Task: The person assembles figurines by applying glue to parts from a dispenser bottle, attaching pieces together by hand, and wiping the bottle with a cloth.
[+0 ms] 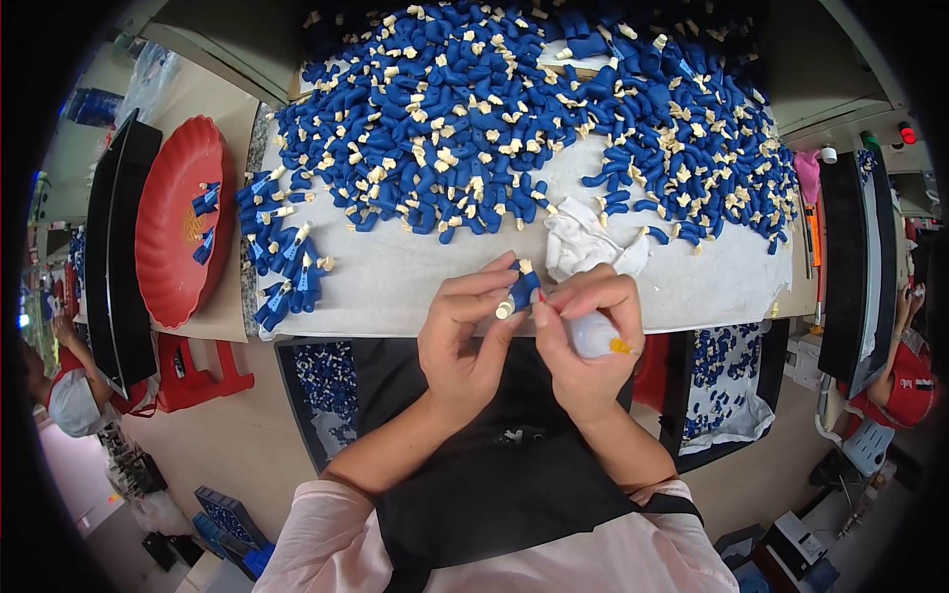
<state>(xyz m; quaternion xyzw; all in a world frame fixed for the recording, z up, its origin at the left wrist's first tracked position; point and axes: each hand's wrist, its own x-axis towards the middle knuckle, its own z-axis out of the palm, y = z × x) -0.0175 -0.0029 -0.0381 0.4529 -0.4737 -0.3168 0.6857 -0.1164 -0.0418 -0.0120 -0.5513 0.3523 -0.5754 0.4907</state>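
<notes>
Between the fingers and thumb of my left hand (463,331) is a small blue toy figure part (522,289) with a cream peg end and a cream hand-shaped piece. My right hand (595,341) is wrapped round a small translucent white squeeze bottle (593,336) that has a yellow bit at its near end. A thin red tip (539,296) sticks out from my right fingers towards the blue part; whether they touch, I cannot tell. Just beyond my right hand lies a crumpled white cloth (591,240).
A large heap of blue and cream toy parts (435,119) covers the table's far side. Assembled blue bodies (287,262) stand at the left edge, beside a red scalloped tray (180,222). Bins of blue parts (329,385) sit below the table. Other people work at both sides.
</notes>
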